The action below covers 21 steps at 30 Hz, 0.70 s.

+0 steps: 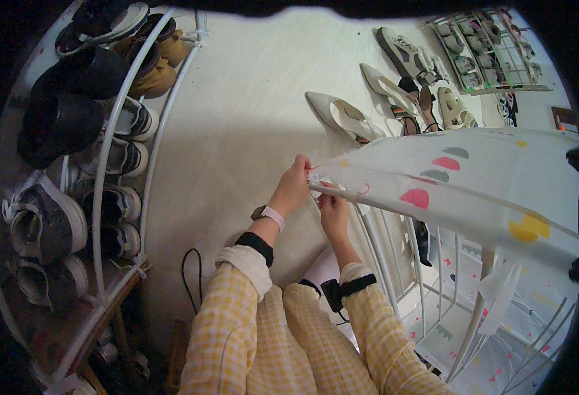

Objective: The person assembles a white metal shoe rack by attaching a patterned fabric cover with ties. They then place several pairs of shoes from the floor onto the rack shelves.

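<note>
Hands: your left hand (294, 186) pinches the corner of the patterned cloth cover (460, 184); your right hand (333, 214) grips the white rack (394, 263) bar just beneath it.
Progress: the cover lies across the rack's top; this corner looks unfinished.
Room: pale floor (236, 118), loose shoes (348, 115), a full shoe rack (115, 138) on your left.

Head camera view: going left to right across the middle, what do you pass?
White metal shoe rack full of dark sneakers → bare cream floor → left hand → right hand → white fabric cover with coloured semicircles.
</note>
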Each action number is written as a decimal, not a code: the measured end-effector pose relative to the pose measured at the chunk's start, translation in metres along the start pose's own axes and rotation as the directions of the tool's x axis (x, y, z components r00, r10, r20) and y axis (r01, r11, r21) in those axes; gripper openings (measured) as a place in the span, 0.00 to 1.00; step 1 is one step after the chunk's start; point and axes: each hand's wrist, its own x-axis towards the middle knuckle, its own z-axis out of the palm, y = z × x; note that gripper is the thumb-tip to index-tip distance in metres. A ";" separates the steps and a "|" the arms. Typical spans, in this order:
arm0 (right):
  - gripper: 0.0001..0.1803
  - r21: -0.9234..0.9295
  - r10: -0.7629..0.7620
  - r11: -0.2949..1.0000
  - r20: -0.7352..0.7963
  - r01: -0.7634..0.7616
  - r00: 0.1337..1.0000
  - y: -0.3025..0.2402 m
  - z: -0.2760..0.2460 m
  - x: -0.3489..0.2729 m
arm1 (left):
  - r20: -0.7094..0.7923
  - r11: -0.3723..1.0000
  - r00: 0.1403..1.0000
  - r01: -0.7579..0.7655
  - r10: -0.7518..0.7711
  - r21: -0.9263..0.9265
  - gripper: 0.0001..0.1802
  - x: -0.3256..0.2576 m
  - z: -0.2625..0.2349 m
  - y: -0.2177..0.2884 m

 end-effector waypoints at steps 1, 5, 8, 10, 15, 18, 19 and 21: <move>0.12 -0.042 -0.020 0.999 0.009 0.021 1.000 0.001 0.000 0.003 | -0.009 1.000 1.000 0.007 -0.007 -0.008 0.08 0.001 0.002 -0.003; 0.12 -0.012 -0.097 0.995 0.046 0.098 0.994 0.010 -0.003 0.011 | -0.118 0.965 0.981 0.127 -0.157 -0.228 0.09 0.004 0.019 -0.011; 0.13 -0.279 0.029 0.960 0.079 -0.006 0.996 0.017 -0.006 0.017 | -0.122 0.913 0.968 0.158 -0.218 -0.376 0.12 0.003 0.023 -0.012; 0.16 -0.350 0.054 0.937 0.183 0.013 0.982 0.019 -0.011 0.019 | -0.050 0.865 0.958 0.232 -0.283 -0.446 0.15 0.000 0.020 -0.010; 0.19 -0.453 -0.005 0.882 0.262 0.128 0.965 0.016 -0.020 0.021 | -0.003 0.886 0.959 0.262 -0.284 -0.383 0.15 -0.004 0.008 -0.003; 0.18 -0.477 -0.045 0.870 0.177 0.125 0.983 0.011 -0.020 0.024 | -0.005 0.905 0.955 0.280 -0.297 -0.319 0.15 -0.005 0.005 -0.001; 0.17 -0.484 -0.040 0.866 0.176 0.122 0.984 0.010 -0.020 0.027 | -0.003 0.912 0.954 0.287 -0.301 -0.293 0.15 -0.006 0.004 0.000; 0.16 -0.498 -0.023 0.859 0.198 0.121 0.980 0.007 -0.017 0.033 | 0.001 0.916 0.958 0.273 -0.285 -0.295 0.14 -0.007 0.003 0.001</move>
